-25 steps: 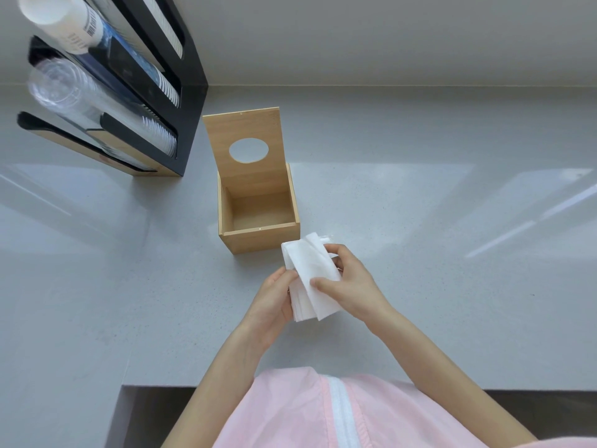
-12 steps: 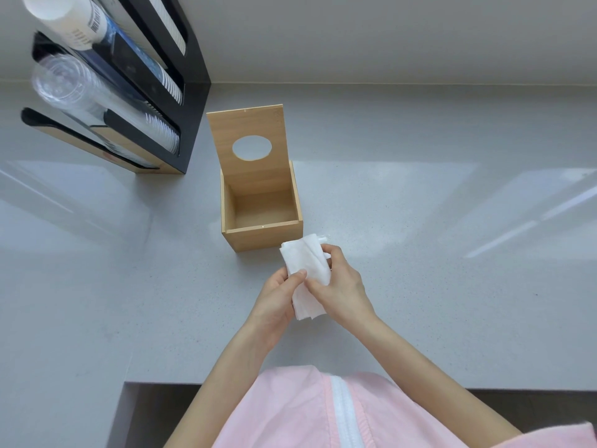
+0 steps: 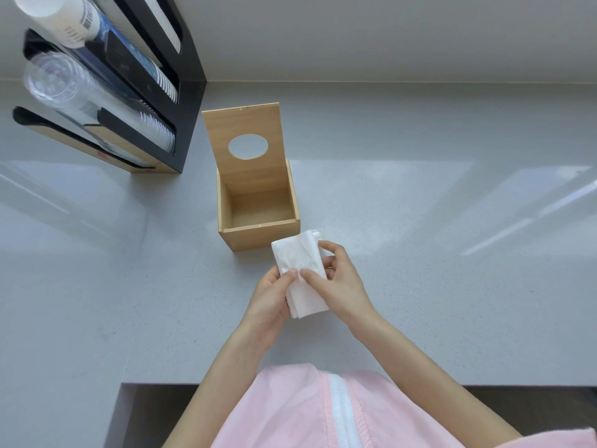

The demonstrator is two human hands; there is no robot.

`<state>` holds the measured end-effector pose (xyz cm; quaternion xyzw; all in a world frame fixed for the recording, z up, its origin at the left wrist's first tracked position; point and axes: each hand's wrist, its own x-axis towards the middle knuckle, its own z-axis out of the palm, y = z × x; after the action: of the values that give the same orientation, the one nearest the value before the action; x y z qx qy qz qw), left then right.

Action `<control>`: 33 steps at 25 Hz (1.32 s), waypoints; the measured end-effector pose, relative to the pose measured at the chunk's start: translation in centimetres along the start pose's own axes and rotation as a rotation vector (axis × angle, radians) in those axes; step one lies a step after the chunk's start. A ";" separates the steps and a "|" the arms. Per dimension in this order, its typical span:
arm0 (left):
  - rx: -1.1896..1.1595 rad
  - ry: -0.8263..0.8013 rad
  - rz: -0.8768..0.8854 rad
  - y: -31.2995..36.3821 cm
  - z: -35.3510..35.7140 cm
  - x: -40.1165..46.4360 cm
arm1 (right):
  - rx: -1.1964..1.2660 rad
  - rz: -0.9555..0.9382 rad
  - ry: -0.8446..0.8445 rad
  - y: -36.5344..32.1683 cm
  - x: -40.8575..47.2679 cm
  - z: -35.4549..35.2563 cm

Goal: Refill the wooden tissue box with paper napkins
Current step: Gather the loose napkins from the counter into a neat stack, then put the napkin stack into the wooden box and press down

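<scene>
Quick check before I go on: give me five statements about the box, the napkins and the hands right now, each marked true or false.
1. The wooden tissue box has its lid standing open. True.
2. Napkins already fill the box. False: its inside looks empty.
3. Both the left hand and the right hand hold the napkin stack. True.
4. The napkin stack is over the box opening. False: it is held in front of the box, on the person's side of its near wall.
5. The cup dispenser rack stands to the right of the box. False: it stands to the left, on the counter.
</scene>
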<state>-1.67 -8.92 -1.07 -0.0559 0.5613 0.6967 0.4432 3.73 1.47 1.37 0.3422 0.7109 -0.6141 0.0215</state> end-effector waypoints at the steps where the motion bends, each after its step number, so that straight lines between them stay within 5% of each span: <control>1: -0.016 0.002 0.004 0.2 -0.1 -0.1 | 0.054 0.014 0.012 0.0 0.2 -0.4; 8: -0.050 0.019 0.015 0.5 -0.2 -0.6 | 0.126 0.018 0.068 0.3 0.4 -2.4; 21: -0.115 -0.095 0.156 2.4 -3.5 -2.4 | 0.083 0.040 -0.113 -0.3 -1.0 0.5; 28: 0.170 -0.069 0.213 4.9 -7.3 -2.9 | -0.075 -0.083 -0.163 -1.5 -0.9 1.5; 33: 0.318 0.002 0.267 5.8 -9.0 -3.2 | 0.053 -0.113 -0.128 -2.5 -0.7 2.0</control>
<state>-7.41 -18.03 1.75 0.0892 0.6671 0.6518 0.3496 2.20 -0.60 3.32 0.2619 0.7099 -0.6534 0.0234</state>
